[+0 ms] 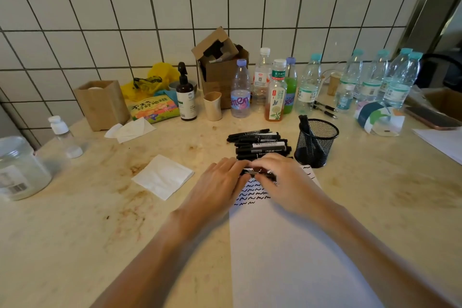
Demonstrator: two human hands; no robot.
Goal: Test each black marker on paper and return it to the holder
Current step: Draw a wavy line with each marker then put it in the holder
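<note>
A white sheet of paper lies before me, with rows of short black squiggles near its top. Over that top edge my left hand and my right hand meet on one black marker, each gripping an end; whether its cap is on is hidden by my fingers. Just behind them lies a pile of several black markers. To the right of the pile stands a black mesh holder with a couple of markers in it.
A folded tissue lies left of my hands. A row of bottles, a cardboard box, a beige cup and a wooden box line the tiled wall. A glass jar stands far left.
</note>
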